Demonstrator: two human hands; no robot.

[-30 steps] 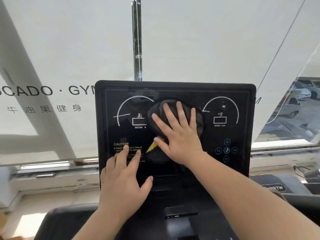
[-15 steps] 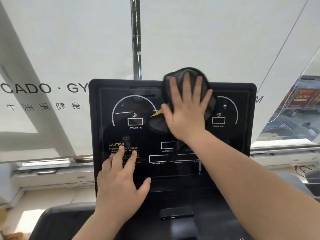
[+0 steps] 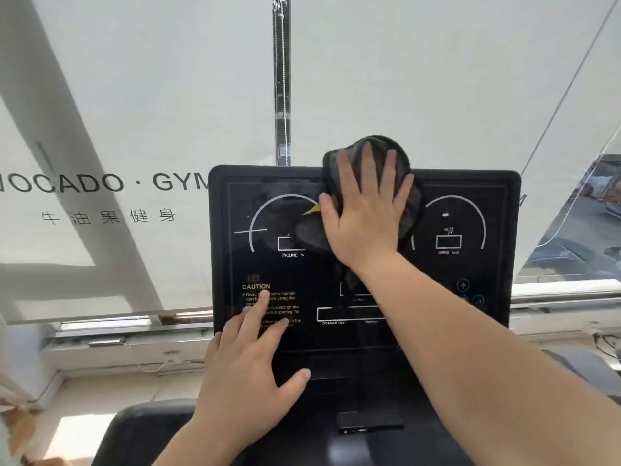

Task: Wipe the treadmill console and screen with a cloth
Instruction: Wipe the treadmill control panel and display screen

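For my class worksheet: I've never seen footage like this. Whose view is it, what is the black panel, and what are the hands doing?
The picture comes from a camera worn on a person's head, looking down at their own bare hands. The black panel is a treadmill console with incline and speed dials. The right hand presses a dark cloth flat against the top of the screen. The left hand rests with straight fingers on the caution text, holding nothing. Behind hangs a white blind with gym lettering.
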